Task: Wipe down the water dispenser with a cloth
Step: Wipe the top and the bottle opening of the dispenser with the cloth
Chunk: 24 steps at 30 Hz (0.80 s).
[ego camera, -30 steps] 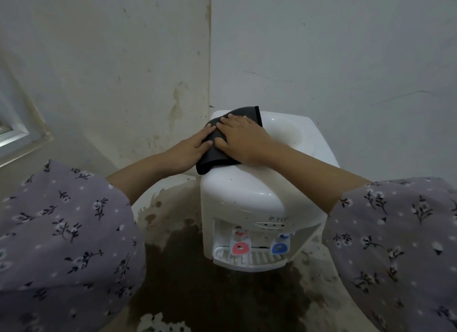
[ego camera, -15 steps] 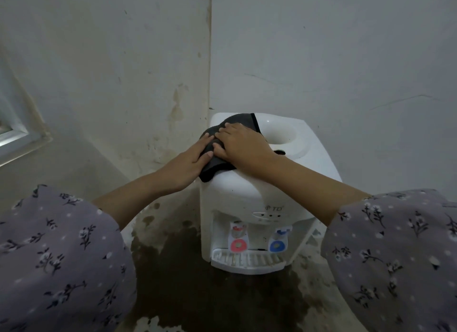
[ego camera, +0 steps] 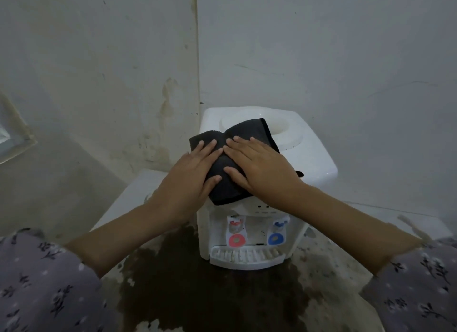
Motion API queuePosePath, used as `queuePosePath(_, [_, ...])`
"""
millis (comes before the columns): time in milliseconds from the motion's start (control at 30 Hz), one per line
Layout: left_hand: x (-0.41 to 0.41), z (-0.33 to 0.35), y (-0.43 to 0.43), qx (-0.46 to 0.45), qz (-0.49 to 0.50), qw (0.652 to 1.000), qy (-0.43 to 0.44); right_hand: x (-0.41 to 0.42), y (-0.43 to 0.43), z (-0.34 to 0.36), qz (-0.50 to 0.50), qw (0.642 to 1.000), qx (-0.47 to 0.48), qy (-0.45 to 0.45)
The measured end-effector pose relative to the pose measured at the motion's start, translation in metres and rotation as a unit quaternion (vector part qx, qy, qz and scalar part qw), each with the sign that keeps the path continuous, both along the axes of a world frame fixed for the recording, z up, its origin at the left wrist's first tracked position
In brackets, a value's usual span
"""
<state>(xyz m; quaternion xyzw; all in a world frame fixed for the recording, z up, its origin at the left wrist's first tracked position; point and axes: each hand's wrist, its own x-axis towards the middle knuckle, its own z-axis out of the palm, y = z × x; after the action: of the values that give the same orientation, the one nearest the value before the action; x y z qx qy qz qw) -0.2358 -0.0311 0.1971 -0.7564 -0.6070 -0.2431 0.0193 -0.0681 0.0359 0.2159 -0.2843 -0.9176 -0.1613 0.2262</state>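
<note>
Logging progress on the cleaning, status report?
Left hand and right hand both flat on the black cloth. Cloth pressed on top of the water dispenser. Nothing in the way.

no text, brand or number can be read now: the water dispenser (ego camera: 309, 163) shows only a red round mark (ego camera: 237, 241) under its left tap and a blue round mark (ego camera: 276, 239) under its right tap, and the small labels above them are too blurred to read.
</note>
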Motion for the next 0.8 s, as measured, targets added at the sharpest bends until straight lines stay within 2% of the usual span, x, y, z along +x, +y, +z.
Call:
queuePosePath(167, [0.011, -0.002, 0.003, 0.091, -0.020, 0.991, 0.092, 0.022, -0.002, -0.010, 0.013, 0.998, 0.051, 0.038])
queuePosePath(367, [0.025, 0.001, 0.010, 0.130, -0.064, 0.984, 0.106, 0.047, -0.003, -0.017, 0.003, 0.995, 0.073, 0.073])
queuePosePath(500, [0.041, 0.008, 0.018, 0.114, -0.087, 0.984, 0.102, 0.063, -0.001, -0.019, -0.014, 0.991, 0.084, 0.103])
queuePosePath(667, [0.055, 0.038, 0.027, 0.098, -0.105, 0.987, 0.074, 0.075, -0.001, 0.003, -0.064, 0.993, 0.028, 0.100])
queuePosePath(800, [0.042, 0.080, 0.042, 0.057, -0.136, 0.986, -0.077, 0.059, -0.003, 0.053, -0.102, 0.982, -0.027, 0.154])
